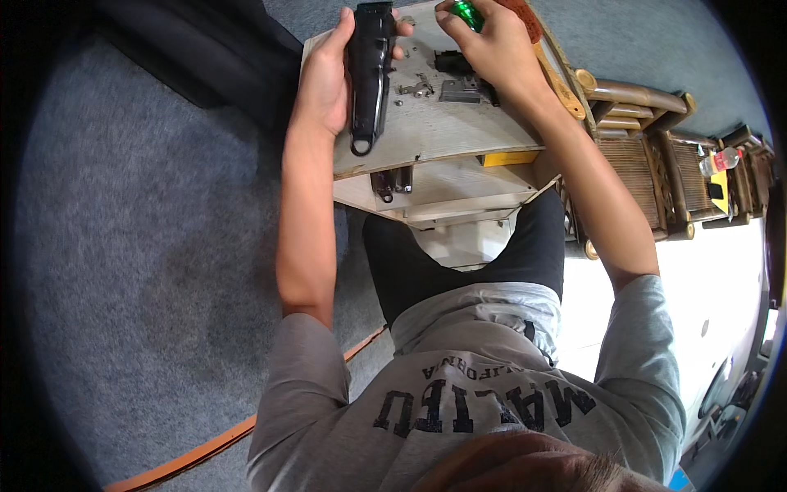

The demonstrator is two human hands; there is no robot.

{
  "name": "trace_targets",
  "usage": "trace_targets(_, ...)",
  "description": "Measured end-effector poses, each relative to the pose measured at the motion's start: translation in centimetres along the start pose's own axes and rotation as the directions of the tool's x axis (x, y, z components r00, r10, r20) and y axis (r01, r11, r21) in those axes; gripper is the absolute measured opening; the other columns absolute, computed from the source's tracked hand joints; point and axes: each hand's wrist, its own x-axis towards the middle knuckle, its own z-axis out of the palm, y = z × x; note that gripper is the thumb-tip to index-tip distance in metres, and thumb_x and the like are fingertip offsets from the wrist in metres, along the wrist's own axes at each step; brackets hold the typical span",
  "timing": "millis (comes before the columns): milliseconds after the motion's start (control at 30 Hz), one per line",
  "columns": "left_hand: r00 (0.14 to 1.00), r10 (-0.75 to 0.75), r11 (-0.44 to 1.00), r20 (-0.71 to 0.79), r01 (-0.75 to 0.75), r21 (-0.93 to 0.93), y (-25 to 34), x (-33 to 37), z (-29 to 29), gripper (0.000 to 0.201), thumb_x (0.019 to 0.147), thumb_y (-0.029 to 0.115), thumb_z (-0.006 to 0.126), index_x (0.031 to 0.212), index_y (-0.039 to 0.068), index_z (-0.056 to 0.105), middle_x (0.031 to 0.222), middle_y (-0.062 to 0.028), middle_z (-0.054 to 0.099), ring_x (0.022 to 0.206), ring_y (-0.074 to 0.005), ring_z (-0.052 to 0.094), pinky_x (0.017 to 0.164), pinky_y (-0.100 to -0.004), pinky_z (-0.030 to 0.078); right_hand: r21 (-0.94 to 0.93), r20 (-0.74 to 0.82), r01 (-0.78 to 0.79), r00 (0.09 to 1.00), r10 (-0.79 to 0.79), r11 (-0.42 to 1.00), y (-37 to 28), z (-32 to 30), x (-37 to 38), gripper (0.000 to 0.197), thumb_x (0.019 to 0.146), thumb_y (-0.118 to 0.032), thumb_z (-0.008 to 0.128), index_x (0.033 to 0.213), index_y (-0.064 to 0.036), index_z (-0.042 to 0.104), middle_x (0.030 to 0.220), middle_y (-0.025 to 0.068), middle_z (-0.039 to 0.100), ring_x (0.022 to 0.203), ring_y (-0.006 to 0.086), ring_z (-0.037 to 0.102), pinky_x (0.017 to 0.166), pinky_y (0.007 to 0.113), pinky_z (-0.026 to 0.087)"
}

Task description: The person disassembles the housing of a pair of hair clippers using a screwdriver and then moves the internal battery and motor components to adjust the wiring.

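My left hand [321, 78] is wrapped around a black hair clipper [370, 78]. The clipper stands nearly upright in the picture, blade end at the top edge and hanging loop at the bottom. Over the right part of the wooden worktop [377, 152], my right hand [500, 45] pinches a shiny green handle [468, 14]; the rest of that tool is out of sight. Below the right hand lie a dark metal block [461, 91] and a black part [448, 61], partly covered by the hand. Small metal pieces [418, 87] are scattered between the two hands.
A brush with a wooden handle [561, 86] lies along the worktop's right edge. The shelf underneath holds dark clippers [385, 187] and a yellow box [510, 158]. Bamboo chairs [631, 164] stand to the right, one with a bottle [721, 162]. Black fabric [205, 49] hangs at the left.
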Motion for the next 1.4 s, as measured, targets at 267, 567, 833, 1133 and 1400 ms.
trace_targets(267,1.000,-0.005,0.892,-0.023,-0.006,-0.452,-2.6,-4.5,1.2,0.057,0.116,0.041,0.031,0.137,-0.005,0.057,0.109,-0.0159,0.066,0.088,-0.0223,0.059,0.075,-0.0319,0.049,0.304,0.154,-0.054,0.988,0.007,0.951,-3.3,-0.8,-6.1,0.024,0.099,-0.022,0.073,0.112,-0.0026,0.074,0.085,0.0067,0.073,0.079,0.0082,0.063,0.074,0.028,0.051)
trace_targets(567,0.994,-0.044,0.812,-0.098,-0.021,-0.583,-4.1,-4.9,1.8,0.070,0.109,0.069,0.038,0.106,0.002,0.059,0.091,-0.0138,0.064,0.076,-0.0194,0.061,0.060,-0.0298,0.047,0.184,0.175,0.063,0.980,-0.096,0.981,-3.0,-0.4,-7.3,0.023,0.098,-0.020,0.075,0.110,-0.0006,0.073,0.087,0.0103,0.075,0.078,0.0105,0.064,0.075,0.030,0.052)
trace_targets(833,0.974,-0.116,0.846,-0.194,-0.005,-0.532,-3.8,-5.1,2.6,0.059,0.107,0.064,0.053,0.093,0.007,0.060,0.075,-0.0060,0.056,0.067,-0.0152,0.055,0.057,-0.0278,0.044,0.177,0.174,0.133,0.971,-0.164,0.975,-2.0,0.3,-7.3,0.023,0.098,-0.022,0.076,0.108,-0.0013,0.074,0.074,0.0070,0.067,0.064,0.0094,0.055,0.060,0.029,0.045)
trace_targets(1133,0.999,-0.046,0.729,-0.018,0.021,-0.685,-4.0,-5.5,1.6,0.057,0.106,0.064,0.055,0.092,0.009,0.063,0.070,-0.0021,0.050,0.062,-0.0110,0.047,0.061,-0.0268,0.040,0.163,0.167,0.144,0.971,-0.171,0.976,-1.9,0.3,-7.5,0.022,0.099,-0.025,0.075,0.108,-0.0046,0.075,0.065,0.0051,0.061,0.057,0.0089,0.051,0.054,0.029,0.039)
trace_targets(1400,0.987,0.009,0.678,0.160,0.112,-0.726,-4.1,-5.4,-0.1,0.053,0.105,0.056,0.058,0.096,0.004,0.058,0.077,-0.0015,0.049,0.071,-0.0107,0.048,0.069,-0.0276,0.043,0.141,0.151,0.192,0.965,-0.212,0.971,-1.8,0.4,-7.6,0.021,0.099,-0.024,0.075,0.107,-0.0043,0.075,0.065,0.0061,0.063,0.054,0.0102,0.052,0.052,0.030,0.040)
